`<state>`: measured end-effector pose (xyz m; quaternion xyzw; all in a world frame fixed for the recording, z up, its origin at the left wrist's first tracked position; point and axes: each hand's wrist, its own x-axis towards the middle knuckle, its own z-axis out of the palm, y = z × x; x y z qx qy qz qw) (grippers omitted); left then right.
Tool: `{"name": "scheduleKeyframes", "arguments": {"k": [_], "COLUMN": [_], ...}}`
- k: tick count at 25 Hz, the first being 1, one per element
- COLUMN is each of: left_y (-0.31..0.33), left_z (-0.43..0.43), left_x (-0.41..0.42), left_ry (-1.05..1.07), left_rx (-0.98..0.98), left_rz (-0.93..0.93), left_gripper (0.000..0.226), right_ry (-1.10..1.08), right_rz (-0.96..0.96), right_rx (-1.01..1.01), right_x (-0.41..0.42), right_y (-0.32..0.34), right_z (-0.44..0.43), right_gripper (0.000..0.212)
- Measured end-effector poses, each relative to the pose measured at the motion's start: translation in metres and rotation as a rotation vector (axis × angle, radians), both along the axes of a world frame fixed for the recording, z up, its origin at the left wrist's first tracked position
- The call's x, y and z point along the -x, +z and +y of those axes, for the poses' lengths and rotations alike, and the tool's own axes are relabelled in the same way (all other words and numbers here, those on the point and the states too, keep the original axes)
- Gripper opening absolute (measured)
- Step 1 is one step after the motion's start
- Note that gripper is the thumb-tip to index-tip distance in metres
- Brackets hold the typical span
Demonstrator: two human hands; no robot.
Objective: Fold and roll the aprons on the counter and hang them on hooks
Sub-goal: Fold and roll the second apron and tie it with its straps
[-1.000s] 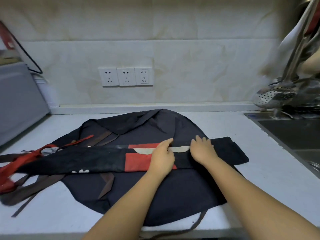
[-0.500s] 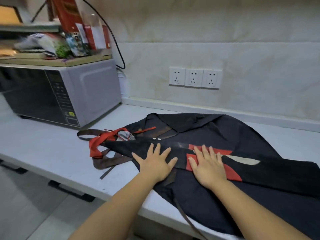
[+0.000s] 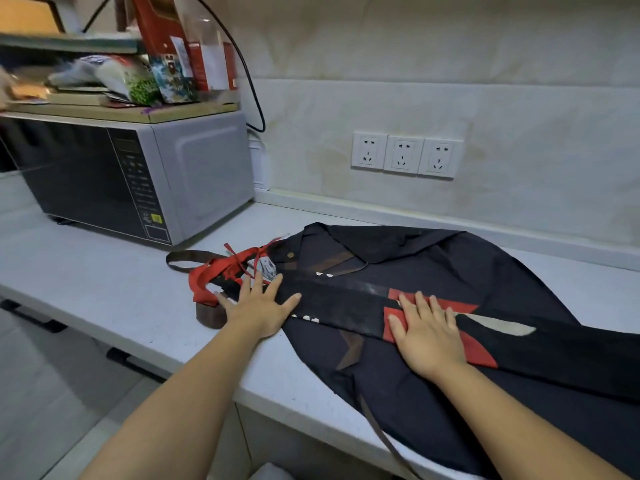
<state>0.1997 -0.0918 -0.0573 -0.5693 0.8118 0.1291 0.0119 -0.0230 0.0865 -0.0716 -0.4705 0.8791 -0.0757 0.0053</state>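
A black apron with a red and cream patch (image 3: 346,308) lies folded into a long narrow strip across a larger dark apron (image 3: 450,386) spread on the white counter (image 3: 104,292). My left hand (image 3: 258,308) presses flat, fingers spread, on the strip's left end beside its bunched red straps (image 3: 221,275). My right hand (image 3: 427,332) lies flat with straight fingers on the red patch. Brown straps (image 3: 349,349) cross under the strip, and one hangs over the counter's front edge.
A grey microwave (image 3: 138,174) stands at the back left with a board, packets and boxes stacked on top. Three wall sockets (image 3: 403,154) sit on the tiled backsplash. A black cable (image 3: 249,84) hangs by the wall. The floor shows beyond the counter's left front edge.
Both hands slid left along the folded strip, the left one reaching its strap end and the right one now on the red patch. My view turned left toward the microwave.
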Motion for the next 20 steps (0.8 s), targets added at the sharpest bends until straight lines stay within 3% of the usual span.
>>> {"name": "scheduleKeyframes", "arguments": {"k": [3,6,8,10,11,13,20], "left_y": [0.009,0.012,0.015,0.015,0.014,0.007,-0.002], "left_z": [0.002,0.028,0.066,0.116,0.140,0.178,0.242], "left_x": [0.008,0.026,0.063,0.114,0.139,0.181,0.277], "left_ry": [0.070,0.103,-0.200,-0.538,-0.651,-0.804,-1.063], "left_rx": [-0.040,0.279,0.445,0.386,0.311,0.234,0.281], "left_rz": [-0.008,-0.001,0.080,0.230,0.267,0.291,0.222], "left_gripper": [0.077,0.066,0.059,0.052,0.050,0.047,0.044], "right_ry": [-0.004,0.036,-0.003,-0.119,-0.189,-0.292,-0.645], "right_rz": [-0.032,-0.137,-0.439,-0.704,-0.710,-0.593,-0.052], "right_rx": [-0.029,-0.013,0.261,0.643,0.751,0.751,0.350], "right_x": [0.001,0.005,0.012,0.023,0.031,0.054,0.161], "right_y": [0.000,0.007,0.016,0.025,0.028,0.029,0.021], "right_z": [0.000,-0.003,0.002,0.018,0.030,0.063,0.188], "right_gripper": [0.060,0.056,0.045,0.037,0.037,0.039,0.038]}}
